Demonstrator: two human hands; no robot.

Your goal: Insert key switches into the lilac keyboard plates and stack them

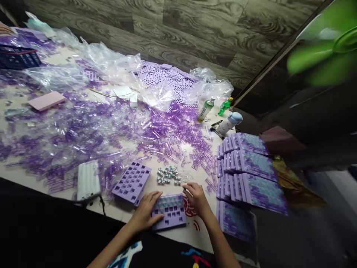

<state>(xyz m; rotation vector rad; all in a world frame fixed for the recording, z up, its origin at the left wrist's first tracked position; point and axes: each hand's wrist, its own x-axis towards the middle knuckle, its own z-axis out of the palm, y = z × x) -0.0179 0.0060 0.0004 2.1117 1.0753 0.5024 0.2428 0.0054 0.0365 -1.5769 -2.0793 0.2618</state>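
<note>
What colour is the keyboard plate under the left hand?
The keyboard plate is pale purple, shown best in the head view.

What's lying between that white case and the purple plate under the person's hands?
In the head view, a second purple plate with square holes lies between the white case and the purple plate.

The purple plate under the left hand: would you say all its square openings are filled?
No, the purple plate has switches only in upper rows; lower openings are empty.
</note>
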